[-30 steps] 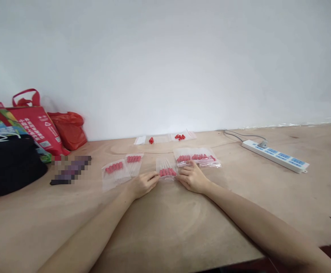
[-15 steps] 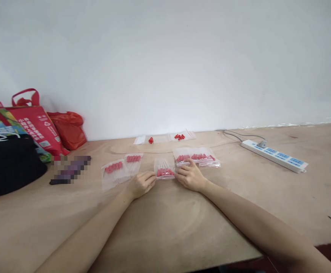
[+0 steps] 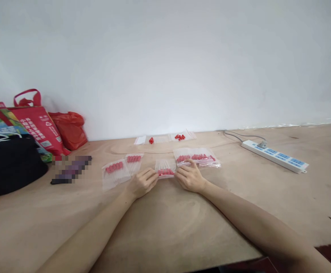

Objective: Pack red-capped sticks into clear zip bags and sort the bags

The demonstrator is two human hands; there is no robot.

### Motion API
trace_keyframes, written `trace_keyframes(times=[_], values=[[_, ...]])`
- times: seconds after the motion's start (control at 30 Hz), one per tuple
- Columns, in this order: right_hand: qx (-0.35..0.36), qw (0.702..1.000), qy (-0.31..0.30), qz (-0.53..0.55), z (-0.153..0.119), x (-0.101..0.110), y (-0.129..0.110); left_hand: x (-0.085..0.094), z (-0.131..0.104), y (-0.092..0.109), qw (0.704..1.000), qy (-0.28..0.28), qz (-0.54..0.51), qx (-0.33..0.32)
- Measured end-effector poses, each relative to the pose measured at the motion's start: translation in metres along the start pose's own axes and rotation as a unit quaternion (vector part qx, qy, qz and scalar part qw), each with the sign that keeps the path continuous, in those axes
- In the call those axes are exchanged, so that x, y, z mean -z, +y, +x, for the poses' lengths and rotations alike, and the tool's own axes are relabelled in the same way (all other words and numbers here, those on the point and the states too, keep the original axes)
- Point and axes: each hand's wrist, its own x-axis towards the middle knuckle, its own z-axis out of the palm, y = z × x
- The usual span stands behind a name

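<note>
A clear zip bag (image 3: 165, 165) with several red-capped thin sticks lies flat on the table between my hands. My left hand (image 3: 143, 182) pinches its near left corner, fingers closed. At the near right corner my right hand (image 3: 192, 177) also has its fingers closed on the bag's edge. Just beyond the right hand is a stack of clear bags (image 3: 196, 156) with red pieces inside. To the left of the left hand lie two more filled bags, one nearer (image 3: 114, 174) and one farther (image 3: 134, 162). The fingertips' exact hold is partly hidden.
Loose red caps (image 3: 179, 137) lie on clear plastic near the wall, with thin sticks (image 3: 162, 139) beside them. A white power strip (image 3: 273, 155) is plugged in at the right. Red bags (image 3: 68, 131) and a black cloth item (image 3: 11, 163) crowd the left. A blurred dark object (image 3: 72, 170) lies nearby.
My left hand has shifted slightly to the right along the bag's near edge. The right hand stays nearly where it was, and the bag's near edge looks slightly raised.
</note>
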Motion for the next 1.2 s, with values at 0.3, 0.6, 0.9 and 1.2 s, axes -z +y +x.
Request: trace_keyframes(times=[0.3, 0.6, 0.9, 1.2], values=[[-0.018, 1.0, 0.009, -0.01, 0.009, -0.001, -0.018, -0.012, 0.014, 0.021, 0.997, 0.062, 0.007, -0.034], [0.008, 0.999, 0.033, -0.015, 0.009, -0.002, -0.02, -0.005, 0.015, 0.021, 0.994, 0.072, 0.043, -0.068], [-0.049, 0.996, 0.08, 0.002, 0.01, 0.0, -0.014, 0.004, 0.008, 0.003, 0.986, 0.115, 0.083, -0.086], [-0.074, 0.995, 0.063, 0.012, 0.006, -0.001, -0.005, 0.015, 0.001, -0.009, 0.989, 0.105, 0.083, -0.055]])
